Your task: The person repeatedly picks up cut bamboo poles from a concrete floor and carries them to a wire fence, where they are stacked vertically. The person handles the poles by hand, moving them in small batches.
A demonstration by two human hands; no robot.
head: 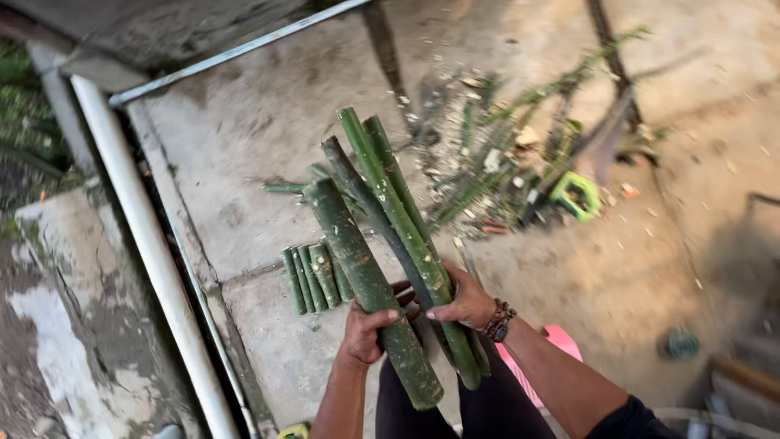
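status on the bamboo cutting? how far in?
Done: four short cut pieces lie side by side on the concrete floor. In hand: left hand grips a thick stalk; right hand holds several thinner stalks. Left: these long stalks are uncut; trimmings litter the floor.

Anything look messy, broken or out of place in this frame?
A litter of chips, twigs and leafy scraps is strewn over the concrete floor beyond the bamboo sticks held in both hands. The short cut pieces lie neatly side by side. Nothing looks broken.
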